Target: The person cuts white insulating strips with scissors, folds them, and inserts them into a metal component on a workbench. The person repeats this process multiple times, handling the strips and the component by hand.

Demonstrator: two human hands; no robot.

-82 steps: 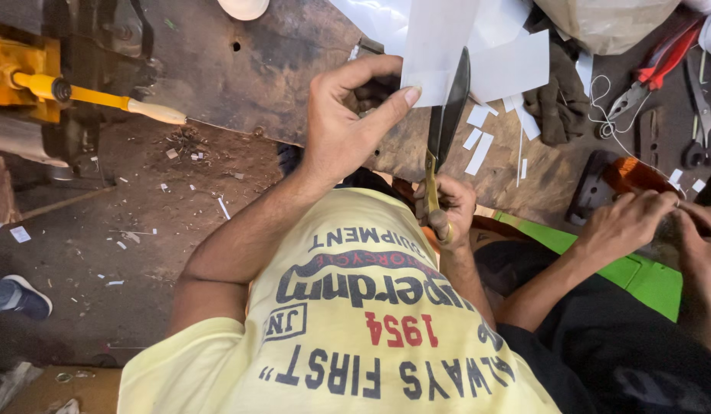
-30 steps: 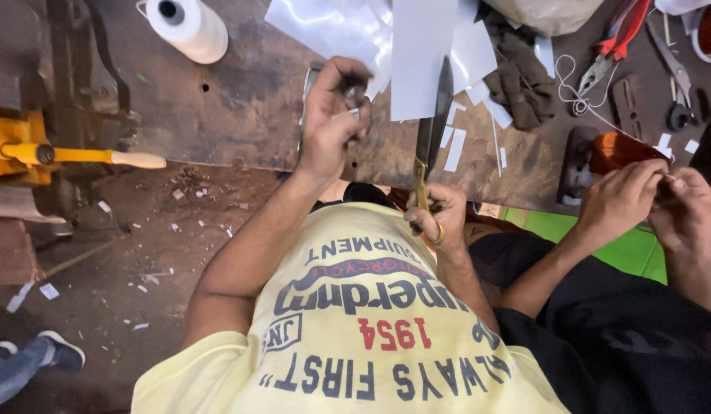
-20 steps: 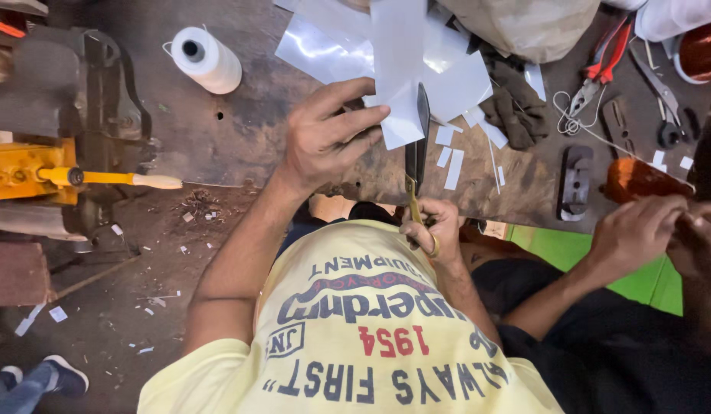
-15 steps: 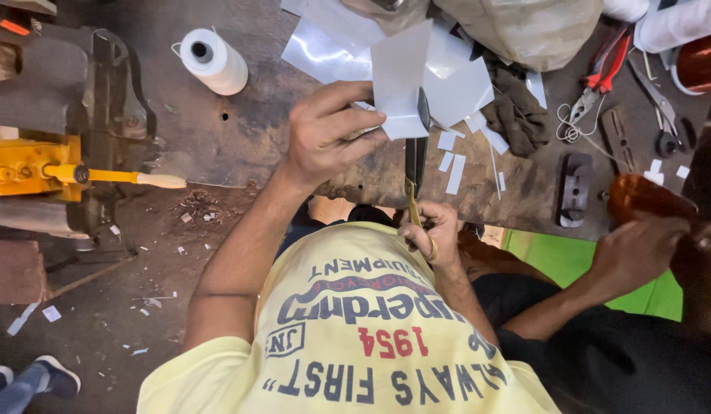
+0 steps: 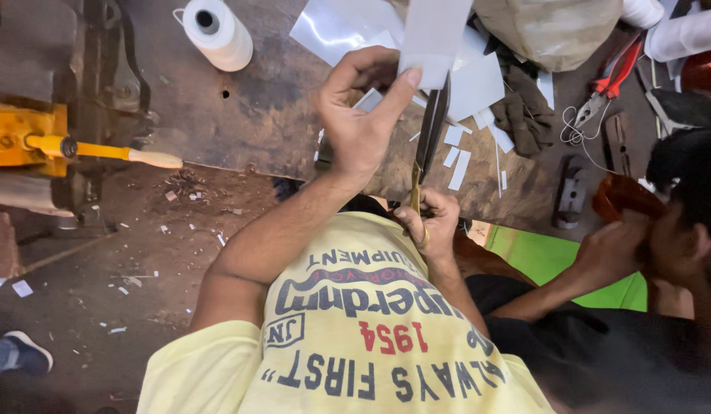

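My left hand [image 5: 361, 126] pinches the lower edge of a white rectangular sheet [image 5: 433, 32] between thumb and fingers and holds it up over the dark workbench [image 5: 256, 115]. My right hand [image 5: 436, 222] sits close to my chest, its fingers through the handles of long dark scissors [image 5: 430, 130]. The blades point away from me and run just right of my left hand, beside the sheet's lower edge. My yellow printed shirt fills the bottom of the view.
Small white offcuts [image 5: 456, 157] and larger white sheets [image 5: 332, 27] lie on the bench. Also there: a white thread spool [image 5: 217, 31], a dark cloth [image 5: 524, 107], red-handled pliers [image 5: 612, 80], a yellow tool with a wooden handle [image 5: 102, 149]. A co-worker's hand [image 5: 612, 245] works at right.
My left hand has shifted its grip and raised the white sheet higher beside the scissor blades. The right hand stays on the scissors. The co-worker's hands have moved closer in.
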